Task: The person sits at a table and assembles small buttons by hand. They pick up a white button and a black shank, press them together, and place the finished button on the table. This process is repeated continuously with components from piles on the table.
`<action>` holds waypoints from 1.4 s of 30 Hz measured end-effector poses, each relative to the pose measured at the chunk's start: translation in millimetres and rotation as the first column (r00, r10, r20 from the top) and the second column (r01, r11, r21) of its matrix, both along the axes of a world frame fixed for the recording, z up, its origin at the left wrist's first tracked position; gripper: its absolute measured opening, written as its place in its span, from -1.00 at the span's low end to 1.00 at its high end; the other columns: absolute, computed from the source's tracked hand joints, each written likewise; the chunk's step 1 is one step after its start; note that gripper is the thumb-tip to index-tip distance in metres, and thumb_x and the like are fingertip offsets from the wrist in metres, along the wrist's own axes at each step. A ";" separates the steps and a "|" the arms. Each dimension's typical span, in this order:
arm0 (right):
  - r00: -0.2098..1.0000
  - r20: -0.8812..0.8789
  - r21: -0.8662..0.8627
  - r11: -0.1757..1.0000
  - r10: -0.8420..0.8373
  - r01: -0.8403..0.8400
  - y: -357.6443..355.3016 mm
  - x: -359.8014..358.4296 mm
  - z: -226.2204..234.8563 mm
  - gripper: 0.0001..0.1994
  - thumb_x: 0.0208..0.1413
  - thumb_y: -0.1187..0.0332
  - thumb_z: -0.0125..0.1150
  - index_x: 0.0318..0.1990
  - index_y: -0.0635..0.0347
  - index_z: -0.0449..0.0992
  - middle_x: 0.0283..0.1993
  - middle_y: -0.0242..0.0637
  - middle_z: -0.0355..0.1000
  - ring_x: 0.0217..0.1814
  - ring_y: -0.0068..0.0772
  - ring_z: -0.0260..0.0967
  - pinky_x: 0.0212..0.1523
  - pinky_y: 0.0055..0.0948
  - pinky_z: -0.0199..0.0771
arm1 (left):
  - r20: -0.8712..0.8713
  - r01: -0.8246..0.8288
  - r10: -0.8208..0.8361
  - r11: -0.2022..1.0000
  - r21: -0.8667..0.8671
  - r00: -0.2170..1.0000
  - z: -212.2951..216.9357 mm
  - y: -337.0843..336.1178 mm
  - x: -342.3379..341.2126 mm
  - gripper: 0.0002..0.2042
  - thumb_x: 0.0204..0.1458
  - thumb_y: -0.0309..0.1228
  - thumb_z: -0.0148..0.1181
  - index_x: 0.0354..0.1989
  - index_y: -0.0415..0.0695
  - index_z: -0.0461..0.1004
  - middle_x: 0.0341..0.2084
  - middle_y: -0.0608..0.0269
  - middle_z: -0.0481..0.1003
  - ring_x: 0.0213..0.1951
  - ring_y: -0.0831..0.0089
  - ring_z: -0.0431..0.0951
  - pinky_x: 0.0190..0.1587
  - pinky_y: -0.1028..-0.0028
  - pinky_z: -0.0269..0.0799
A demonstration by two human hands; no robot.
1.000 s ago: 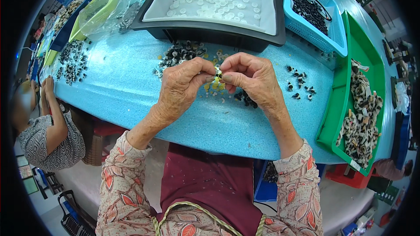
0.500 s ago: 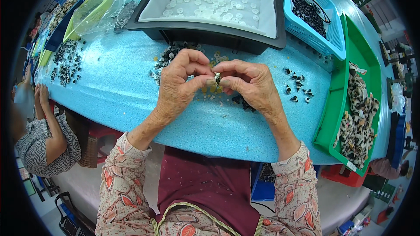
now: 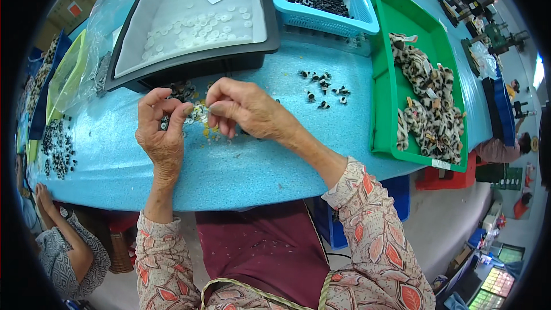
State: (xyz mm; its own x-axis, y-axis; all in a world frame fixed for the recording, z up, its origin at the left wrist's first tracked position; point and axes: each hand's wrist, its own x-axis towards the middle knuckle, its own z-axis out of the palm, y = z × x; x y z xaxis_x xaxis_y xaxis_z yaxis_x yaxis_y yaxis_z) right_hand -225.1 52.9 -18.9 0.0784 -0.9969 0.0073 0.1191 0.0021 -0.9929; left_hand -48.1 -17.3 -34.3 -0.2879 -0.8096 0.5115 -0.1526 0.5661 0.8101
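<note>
My left hand (image 3: 159, 138) is over the near side of the black tray, its thumb and forefinger tips brought close in a pinch. Whatever lies between them is too small to make out. Beside it on the right, my right hand (image 3: 247, 108) has its thumb pressed to its curled fingers. A tiny piece in that pinch cannot be made out. Under and between the hands lie small white and yellow discs (image 3: 201, 113) and black plastic parts (image 3: 182, 89), partly hidden by my fingers. The two hands are apart.
A black tray (image 3: 198, 63) of translucent discs stands ahead. Right of it are a blue basket (image 3: 359, 11) of black parts and a green crate (image 3: 385, 109) with spotted plush pieces. Small black-and-white parts (image 3: 324, 83) lie nearby. Another person's hands (image 3: 46, 201) rest at left.
My head view has swung to the right. My hands met around a small black-and-white part before; now they are apart, over the heap of discs.
</note>
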 end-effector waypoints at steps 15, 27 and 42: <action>0.813 -0.435 -0.154 0.922 -0.387 0.356 8.6 -27.8 19.2 -0.86 0.08 0.41 0.09 -0.42 0.27 0.52 -0.66 -0.32 0.39 -0.62 -0.61 0.33 -0.56 -0.55 0.34 | 0.067 -0.071 0.093 0.958 -0.277 0.993 -4.2 -4.9 -4.6 -0.68 -0.19 -0.57 0.37 -0.22 -0.11 0.45 -0.63 0.33 0.49 -0.61 0.62 0.45 -0.55 0.60 0.35; 0.407 -0.668 -0.327 0.737 -0.623 0.591 97.1 -69.0 11.3 -0.93 -0.02 0.50 0.19 -0.36 0.25 0.56 -0.54 -0.19 0.47 -0.53 -0.46 0.44 -0.51 -0.47 0.39 | 0.129 -0.024 0.073 0.938 -0.347 0.989 -5.2 -3.1 -4.7 -0.76 -0.14 -0.53 0.34 -0.27 -0.10 0.47 -0.63 0.31 0.52 -0.60 0.59 0.49 -0.58 0.59 0.33; 0.347 -0.830 -0.426 0.898 -0.436 0.109 67.8 -47.2 -12.6 -0.88 -0.12 0.55 0.26 -0.37 0.19 0.50 -0.40 -0.21 0.42 -0.30 -0.16 0.43 -0.27 -0.29 0.43 | 0.072 -0.063 0.072 0.991 -0.122 0.995 4.9 2.7 2.9 -0.81 -0.11 -0.57 0.30 -0.30 -0.14 0.48 -0.60 0.33 0.51 -0.55 0.65 0.47 -0.48 0.61 0.36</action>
